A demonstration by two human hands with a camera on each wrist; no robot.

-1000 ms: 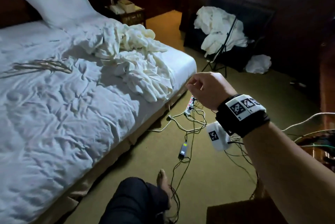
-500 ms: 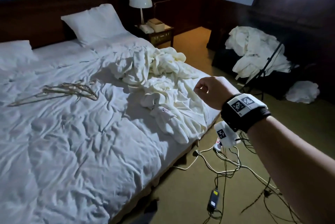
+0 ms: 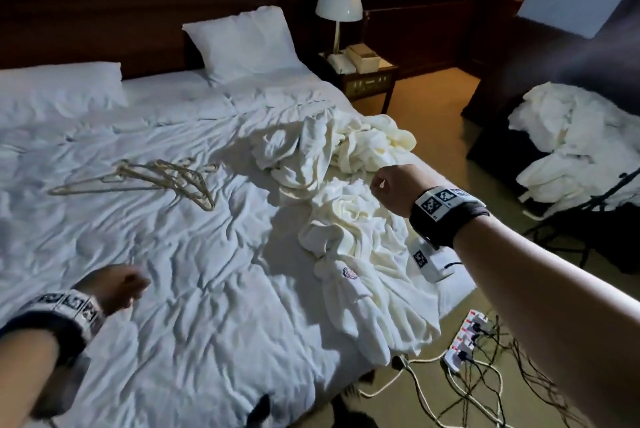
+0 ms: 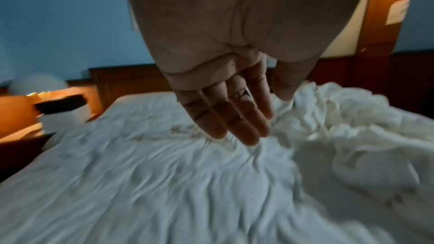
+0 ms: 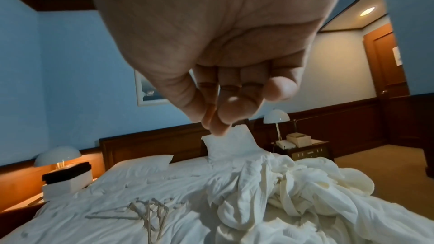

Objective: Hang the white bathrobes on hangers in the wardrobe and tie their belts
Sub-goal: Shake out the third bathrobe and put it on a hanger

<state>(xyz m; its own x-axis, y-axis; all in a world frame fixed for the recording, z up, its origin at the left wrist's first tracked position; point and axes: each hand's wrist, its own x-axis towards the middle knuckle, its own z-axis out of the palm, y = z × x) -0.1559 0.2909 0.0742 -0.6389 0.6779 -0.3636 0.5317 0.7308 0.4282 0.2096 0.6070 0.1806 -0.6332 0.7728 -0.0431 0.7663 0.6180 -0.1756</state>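
The white bathrobes (image 3: 349,205) lie in a messy pile on the right side of the bed (image 3: 194,289), in the middle of the head picture. One hangs over the bed's edge. The hangers (image 3: 162,178) lie in a little heap on the sheet, left of the pile and well apart from it. I think they were put there so I can slip a robe on one before I go to the wardrobe, which I cannot see.

My right hand (image 3: 394,190) is in the air over the pile. Its fingers (image 5: 225,110) are curled in with the thumb, and it holds nothing. My left hand (image 3: 112,287) is low over the bare sheet at the lower left. Its fingers (image 4: 237,118) are nearly straight and loose, and it holds nothing too. That picture is blurry, so I cannot tell if it touches the sheet.

Two pillows (image 3: 242,43) sit at the top of the bed. A lamp (image 3: 339,8) stands on the small table past it. More white cloth (image 3: 575,143) is piled on a dark chair at the right. Cables and a power strip (image 3: 464,341) lie on the floor by the bed, at the lower right. I could trip on them carrying a robe.
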